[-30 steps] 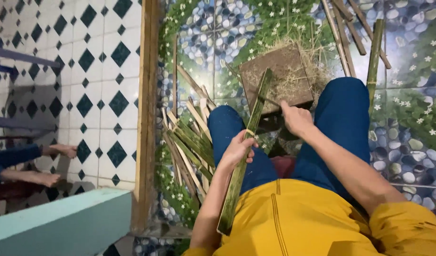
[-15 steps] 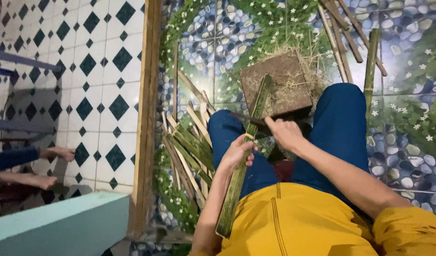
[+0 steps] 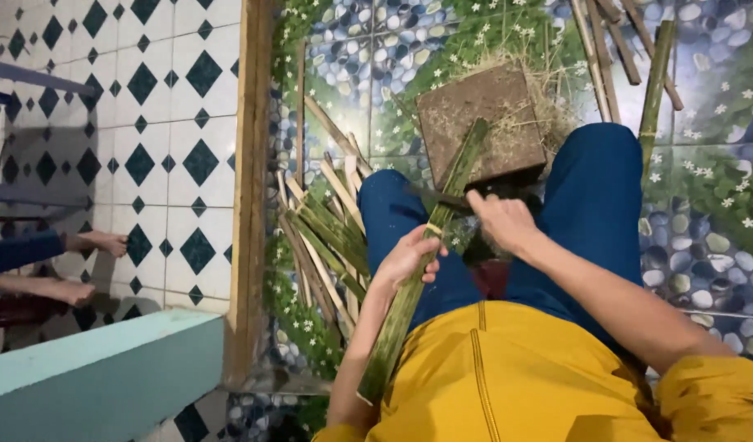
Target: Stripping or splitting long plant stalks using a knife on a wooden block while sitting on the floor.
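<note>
Head view: one green bamboo strip (image 3: 417, 278) is gripped at mid-length by the left hand (image 3: 406, 260), its far end laid on one brown block (image 3: 481, 123). One dark blade (image 3: 442, 199) is clasped in the right hand (image 3: 503, 221). Several split strips (image 3: 323, 233) are piled beside the left knee.

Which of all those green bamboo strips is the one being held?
The long green strip slanting across the lap, gripped by the left hand, its tip on the brown block. The other strips lie loose on the floor.
</note>
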